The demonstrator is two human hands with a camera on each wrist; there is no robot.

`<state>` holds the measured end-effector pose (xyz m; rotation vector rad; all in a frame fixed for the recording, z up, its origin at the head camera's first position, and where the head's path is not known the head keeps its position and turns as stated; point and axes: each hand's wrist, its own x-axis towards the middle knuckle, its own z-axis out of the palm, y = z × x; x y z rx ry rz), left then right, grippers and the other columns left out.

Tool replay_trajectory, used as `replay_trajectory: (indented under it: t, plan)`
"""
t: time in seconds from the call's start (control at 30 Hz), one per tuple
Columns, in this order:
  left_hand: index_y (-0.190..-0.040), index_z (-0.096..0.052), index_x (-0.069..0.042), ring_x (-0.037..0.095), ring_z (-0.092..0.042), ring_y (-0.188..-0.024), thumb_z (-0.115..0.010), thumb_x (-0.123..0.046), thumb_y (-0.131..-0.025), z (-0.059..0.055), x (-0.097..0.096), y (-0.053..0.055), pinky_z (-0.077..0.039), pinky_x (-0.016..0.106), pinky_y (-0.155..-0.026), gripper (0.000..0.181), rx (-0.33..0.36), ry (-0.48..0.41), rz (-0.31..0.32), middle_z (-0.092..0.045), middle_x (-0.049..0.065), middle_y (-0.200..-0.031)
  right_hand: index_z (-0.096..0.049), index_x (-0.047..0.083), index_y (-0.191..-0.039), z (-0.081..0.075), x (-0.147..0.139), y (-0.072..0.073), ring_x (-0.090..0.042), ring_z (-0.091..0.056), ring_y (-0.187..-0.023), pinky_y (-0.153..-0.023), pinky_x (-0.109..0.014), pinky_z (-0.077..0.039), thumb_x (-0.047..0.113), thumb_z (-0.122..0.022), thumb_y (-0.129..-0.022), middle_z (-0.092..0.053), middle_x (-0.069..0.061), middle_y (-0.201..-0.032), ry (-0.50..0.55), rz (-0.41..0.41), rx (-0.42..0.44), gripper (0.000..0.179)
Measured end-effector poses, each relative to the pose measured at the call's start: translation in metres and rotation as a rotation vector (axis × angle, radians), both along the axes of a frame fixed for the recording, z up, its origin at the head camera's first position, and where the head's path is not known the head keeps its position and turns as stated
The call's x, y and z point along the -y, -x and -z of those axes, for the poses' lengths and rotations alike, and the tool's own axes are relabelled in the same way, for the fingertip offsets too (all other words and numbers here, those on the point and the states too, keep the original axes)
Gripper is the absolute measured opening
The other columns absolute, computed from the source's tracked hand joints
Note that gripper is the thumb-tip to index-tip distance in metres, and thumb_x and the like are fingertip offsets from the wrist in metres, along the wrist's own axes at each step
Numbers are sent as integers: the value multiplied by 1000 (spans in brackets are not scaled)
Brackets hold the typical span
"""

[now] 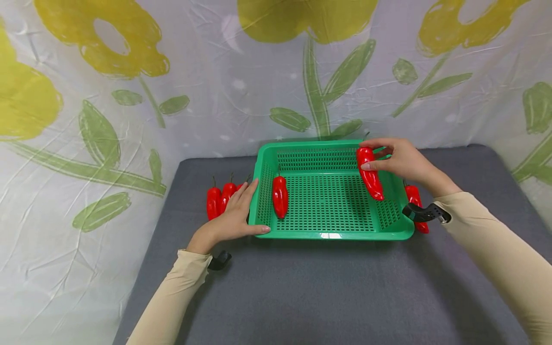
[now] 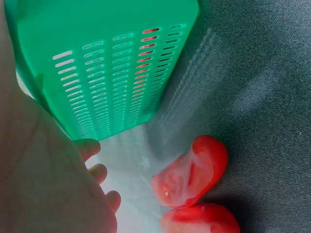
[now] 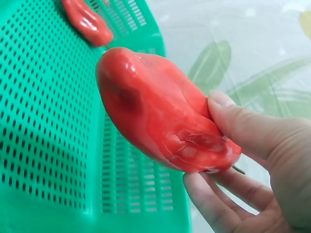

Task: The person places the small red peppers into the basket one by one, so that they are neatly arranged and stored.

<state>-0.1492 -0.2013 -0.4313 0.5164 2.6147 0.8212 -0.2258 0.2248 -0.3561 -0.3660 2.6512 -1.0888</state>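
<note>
My right hand (image 1: 401, 158) pinches a long red pepper (image 1: 370, 175) near its stem end, over the right side of the green basket (image 1: 327, 235). In the right wrist view, thumb and fingertips press on opposite sides of that pepper (image 3: 155, 111). A second red pepper (image 1: 280, 196) lies inside the basket by its left wall. With fingers extended, my left hand (image 1: 233, 220) rests against the basket's left rim, the thumb along the front left corner. Beyond the left fingers, several red peppers (image 1: 213, 202) lie on the table, partly hidden by the hand.
Another red pepper (image 1: 414, 196) lies on the grey table (image 1: 302, 292) just right of the basket, partly covered by the right wrist strap (image 1: 424, 212). Behind the table hangs a white cloth (image 1: 207, 96) with yellow flowers, close to the basket's back rim.
</note>
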Motion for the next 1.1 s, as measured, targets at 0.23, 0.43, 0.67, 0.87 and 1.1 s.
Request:
replay_trajectory:
  t: [0.23, 0.43, 0.67, 0.87, 1.1]
  plan:
    - [-159, 10, -30, 29, 5, -155, -75, -57, -78, 1, 0, 0, -15, 68, -120, 121, -2, -3, 1, -4, 0, -168, -56, 17, -140, 8, 25, 6, -35, -59, -115, -78, -36, -53, 31, -75, -88, -59, -12, -136, 42, -37, 15, 57]
    - [-159, 10, -29, 29, 5, -155, -76, -57, -78, 0, 0, -1, -17, 68, -119, 121, 3, -5, 0, -4, 1, -168, -57, 15, -138, 19, 48, 13, -38, -60, -114, -80, -42, -56, 27, -76, -88, -58, -15, -135, 64, -72, 4, 55]
    - [-159, 10, -30, 29, 5, -155, -75, -58, -78, -2, 0, -1, -18, 68, -119, 121, 9, 0, 0, -3, 1, -168, -57, 13, -137, 30, 75, 18, -38, -60, -112, -82, -51, -57, 25, -78, -86, -57, -14, -134, 105, -107, 34, 56]
    - [-159, 11, -30, 29, 6, -155, -76, -56, -78, -1, 0, -1, -17, 68, -119, 121, 4, 0, 4, -2, 1, -168, -57, 10, -137, 42, 98, 21, -36, -62, -106, -81, -48, -58, 25, -78, -86, -59, -15, -132, 113, -154, 59, 57]
    - [-159, 10, -29, 29, 6, -155, -76, -55, -78, 1, 0, 0, -16, 67, -120, 121, -2, -4, 4, -2, 1, -168, -57, 9, -137, 58, 119, 23, -34, -65, -104, -81, -42, -58, 23, -78, -86, -60, -14, -132, 94, -186, 112, 57]
